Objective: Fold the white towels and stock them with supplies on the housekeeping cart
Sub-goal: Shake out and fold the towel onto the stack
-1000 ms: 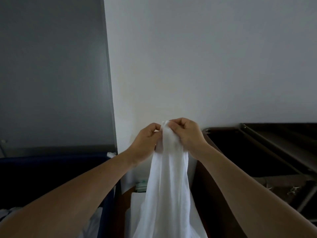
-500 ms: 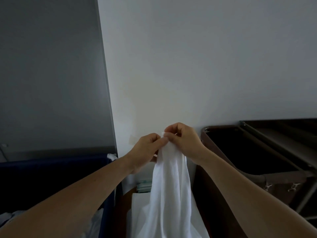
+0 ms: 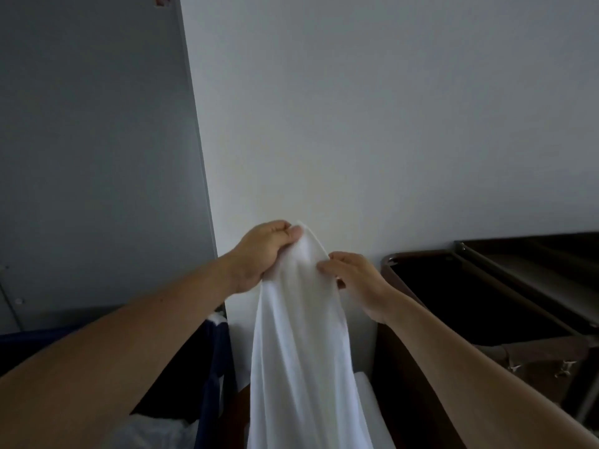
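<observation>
Head view: left hand point(image 3: 262, 254) up high, fingers point(image 3: 287, 233) curled tight on the top corner of a white towel point(image 3: 298, 335). Right hand point(image 3: 355, 280) just beside and a bit lower, its fingers point(image 3: 325, 268) pinching the towel's upper edge. Both hands are gripping the towel, neither free. The towel hangs in the air in front of the white wall point(image 3: 389, 124), bunched in long vertical creases, and its lower end runs out of the bottom of the frame.

A brown bin point(image 3: 418, 256) on a dark frame is at right (likely part of the cart, can't confirm). A blue bin point(image 3: 216, 358) is at left with some white cloth point(image 3: 152, 429) inside, crumpled. A flat white item point(image 3: 366, 403) lies low between the bins, partly hidden by the towel; can't tell what it is.

Progress: early, as far as this view shows. This towel is unfolded, no crease set, and the hands look to be finding an edge to spread it. No folded stack or supplies in view. Left to do: fold this one, fold the rest, stock the cart.
</observation>
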{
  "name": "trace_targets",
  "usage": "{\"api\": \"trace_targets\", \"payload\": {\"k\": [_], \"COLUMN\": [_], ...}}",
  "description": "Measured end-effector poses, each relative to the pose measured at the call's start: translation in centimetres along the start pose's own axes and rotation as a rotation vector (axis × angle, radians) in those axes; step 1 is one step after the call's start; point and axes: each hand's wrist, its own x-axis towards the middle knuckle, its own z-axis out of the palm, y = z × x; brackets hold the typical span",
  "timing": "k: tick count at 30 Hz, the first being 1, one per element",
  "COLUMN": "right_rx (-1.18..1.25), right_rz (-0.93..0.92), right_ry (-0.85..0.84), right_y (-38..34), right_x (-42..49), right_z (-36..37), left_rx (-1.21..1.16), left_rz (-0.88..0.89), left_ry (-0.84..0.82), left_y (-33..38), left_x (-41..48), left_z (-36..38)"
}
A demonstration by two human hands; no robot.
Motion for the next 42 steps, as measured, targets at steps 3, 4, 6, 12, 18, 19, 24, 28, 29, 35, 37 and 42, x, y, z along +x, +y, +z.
{"api": "trace_targets", "payload": {"k": [3, 4, 6, 12, 18, 19, 24, 28, 29, 35, 37, 42], "right_rx": [0.131, 0.206, 0.283, 0.037, -0.033, -0.041, -0.164, -0.178, -0.191, -0.145, -0.208, -0.231], "right_rz": [0.019, -0.018, -0.141, -0.025, -0.136, -0.119, 0.075, 0.043, 0.043, 0.056, 0.057, 0.093], "right_ry": [0.100, 0.146, 0.180, 0.106, 0.126, 0.137, 0.156, 0.118, 0.112, 0.171, 0.204, 0.164], "right_y": [-5.5, -7.5, -11.5, -9.6, -8.5, -7.7, 0.3, 3.1, 3.7, 7.6, 8.2, 8.8], "right_x": [0.3, 0.6, 1.2, -0.7, -1.7, -1.9, -4.1, -5.3, -5.6, -6.6, -6.7, -6.7], "right_z": [-0.8, -1.4, -2.8, -4.5, -6.1, -6.2, -6.3, -6.8, -6.9, -7.7, -7.5, -6.2], "left_rx": [0.093, 0.121, 0.159, 0.415, 0.247, 0.220, 0.239, 0.233, 0.223, 0.271, 0.296, 0.330], "left_rz": [0.185, 0.258, 0.412, 0.452, 0.298, 0.287, 0.236, 0.200, 0.195, 0.179, 0.171, 0.169], "left_ry": [0.116, 0.157, 0.218, 0.161, 0.097, 0.061, -0.015, 0.033, 0.048, 0.153, 0.197, 0.290], "left_y": [5.6, 7.8, 12.0, 14.0, 10.9, 11.4, 11.1, 8.8, 8.4, 6.1, 5.2, 3.4], "left_x": [2.3, 3.0, 4.3, 6.4, 7.1, 7.0, 6.6, 7.0, 7.1, 7.6, 7.6, 8.1], "left_z": [-0.3, -0.4, -0.5, -2.2, -2.3, -2.4, -2.5, -2.7, -3.0, -5.2, -5.8, -6.9]}}
